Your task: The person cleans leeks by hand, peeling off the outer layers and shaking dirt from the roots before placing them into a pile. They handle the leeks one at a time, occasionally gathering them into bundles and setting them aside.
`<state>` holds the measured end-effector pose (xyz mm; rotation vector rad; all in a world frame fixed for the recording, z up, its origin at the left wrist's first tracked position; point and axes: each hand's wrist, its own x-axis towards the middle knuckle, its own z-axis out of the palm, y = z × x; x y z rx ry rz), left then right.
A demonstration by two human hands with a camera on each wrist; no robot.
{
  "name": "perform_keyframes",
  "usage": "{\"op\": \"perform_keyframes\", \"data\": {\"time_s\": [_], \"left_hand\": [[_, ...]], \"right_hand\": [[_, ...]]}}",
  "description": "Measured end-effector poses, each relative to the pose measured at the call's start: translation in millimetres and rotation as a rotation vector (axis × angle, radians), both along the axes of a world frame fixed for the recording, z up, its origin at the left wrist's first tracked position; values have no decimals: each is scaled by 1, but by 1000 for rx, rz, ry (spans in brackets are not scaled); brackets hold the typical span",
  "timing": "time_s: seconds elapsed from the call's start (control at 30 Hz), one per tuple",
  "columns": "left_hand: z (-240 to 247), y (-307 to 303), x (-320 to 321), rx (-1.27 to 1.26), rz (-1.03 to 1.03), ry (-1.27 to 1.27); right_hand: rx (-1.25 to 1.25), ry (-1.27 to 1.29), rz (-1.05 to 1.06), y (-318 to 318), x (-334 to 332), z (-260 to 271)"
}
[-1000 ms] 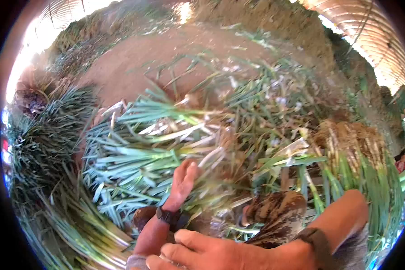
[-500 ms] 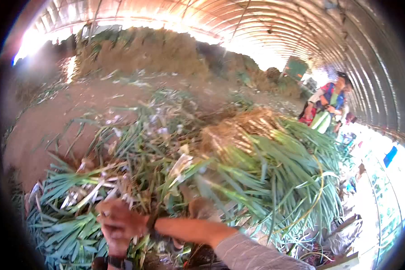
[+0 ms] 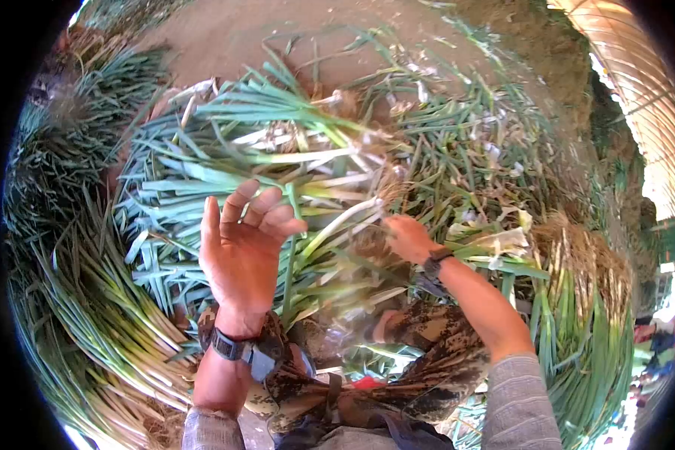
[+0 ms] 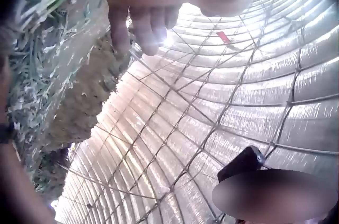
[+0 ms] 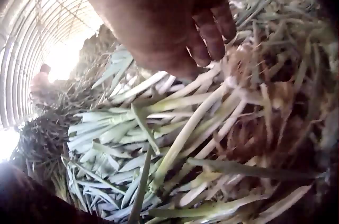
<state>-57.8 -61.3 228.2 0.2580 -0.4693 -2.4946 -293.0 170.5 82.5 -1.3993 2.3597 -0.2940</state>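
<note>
A loose heap of long green onions (image 3: 195, 180) lies ahead, green leaves to the left and white stems and roots to the right. My left hand (image 3: 244, 259) is raised over the near part of this heap, palm up, its fingers loosely bent with nothing in them. Farther right, my right hand (image 3: 411, 238) reaches down to the root ends, fingertips right beside a white stem (image 3: 345, 225). In the right wrist view its bent fingers (image 5: 214, 44) hang close over the stems (image 5: 196, 113); I cannot tell whether they grip one.
Stacked green onions (image 3: 112, 315) line the left side, and another bundle (image 3: 585, 322) with roots upward stands at the right. Trimmed leaves (image 3: 465, 150) litter the ground beyond my right hand. Bare soil (image 3: 217, 34) shows at the back, under a ribbed tunnel roof (image 3: 637, 97).
The view swung right and then back down to the heap. My hands, overlapping half a second ago, are now apart: the left palm up, the right over by the root ends.
</note>
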Motion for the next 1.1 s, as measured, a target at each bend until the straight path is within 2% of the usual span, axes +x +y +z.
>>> {"op": "perform_keyframes", "data": {"time_s": [0.13,0.2,0.23,0.3,0.33,0.4,0.43,0.47,0.5,0.53,0.6,0.63,0.67,0.7,0.77,0.83,0.9,0.93,0.97,1.03,1.1], "left_hand": [[1,-8,-1,42,29,-81],[2,-8,-1,-2,72,-138],[4,-8,0,-8,87,-163],[2,-6,-1,-18,80,-252],[-1,-5,1,-8,91,-276],[-4,-5,3,42,29,-301],[-4,-6,4,46,41,-295],[-3,-6,6,32,40,-313],[-3,-5,7,19,30,-329],[-2,-5,7,17,49,-362],[0,-9,13,-14,41,-410],[-1,-9,17,-47,-4,-478],[-3,-8,19,-59,-3,-488],[-4,-6,20,-54,-10,-494],[-5,-3,19,-82,-23,-494],[-6,-1,16,-74,-26,-468],[-4,-3,16,-97,-148,-556],[-5,-2,14,-85,-143,-525],[-5,-3,11,-84,-121,-530],[-5,-6,8,-85,-172,-528],[-5,-10,9,-73,-174,-514]], "right_hand": [[-66,-76,135,-80,9,-70],[-151,52,287,-101,13,-111],[-139,21,295,-105,13,-125],[-21,97,306,-119,16,-140],[139,92,285,-120,16,-141],[236,24,309,-105,32,-156],[327,-15,326,-95,38,-160],[597,-179,370,-76,52,-149],[722,-380,437,-40,62,-161],[773,-417,525,-10,69,-151],[411,-563,411,69,74,-177],[419,-571,413,56,70,-158],[626,-476,363,21,58,-116],[828,-373,311,-4,44,-96],[302,-115,269,-12,6,-124],[81,91,245,-48,-28,-131],[26,43,255,-82,-46,-143],[122,-45,248,-95,-47,-151],[116,-47,270,-102,-49,-163],[366,-3,358,-108,-44,-189],[329,-54,322,-104,-37,-191]]}}
